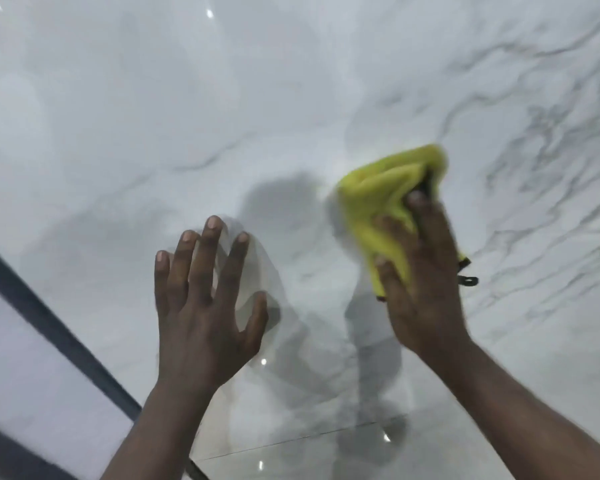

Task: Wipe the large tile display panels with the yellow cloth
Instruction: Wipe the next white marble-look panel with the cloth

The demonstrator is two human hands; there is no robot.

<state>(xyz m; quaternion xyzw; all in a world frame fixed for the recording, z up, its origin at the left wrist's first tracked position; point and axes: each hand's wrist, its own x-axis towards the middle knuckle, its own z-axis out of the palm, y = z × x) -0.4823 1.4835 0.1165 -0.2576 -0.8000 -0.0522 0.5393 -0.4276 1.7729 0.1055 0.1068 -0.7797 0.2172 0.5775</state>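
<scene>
A dark frame edge [49, 320] crosses the lower left of the frame. Just right of it your left hand [201, 306] lies flat on the panel [222, 98], fingers spread and holding nothing, likely to steady you. At centre right the cloth [381, 199] sits bunched against the panel. Your right hand [426, 282] grips it with fingers and thumb, pressing so the wipe bites. The blur there suggests mid-stroke.

Glossy white grey-veined tile panel [291, 98], crumpled yellow cloth [388, 199] pressed against it
</scene>
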